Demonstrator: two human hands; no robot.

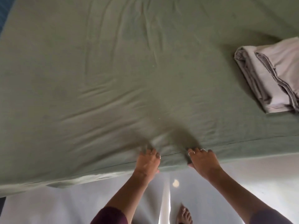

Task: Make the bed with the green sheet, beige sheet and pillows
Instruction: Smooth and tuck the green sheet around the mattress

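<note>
The green sheet (113,70) lies spread over the whole bed, wrinkled in the middle, its hem hanging over the near edge. My left hand (148,160) and my right hand (203,160) both pinch the sheet at that near edge, about a hand's width apart, with folds bunching under the fingers. The beige sheet (271,78) lies folded in a stack on top of the green sheet at the right edge of the view. No pillows are in sight.
Below the bed's near edge is a pale floor (64,207) with a bright strip of light. A bare foot (183,214) stands on it between my arms. A blue surface (4,12) shows at the top left corner.
</note>
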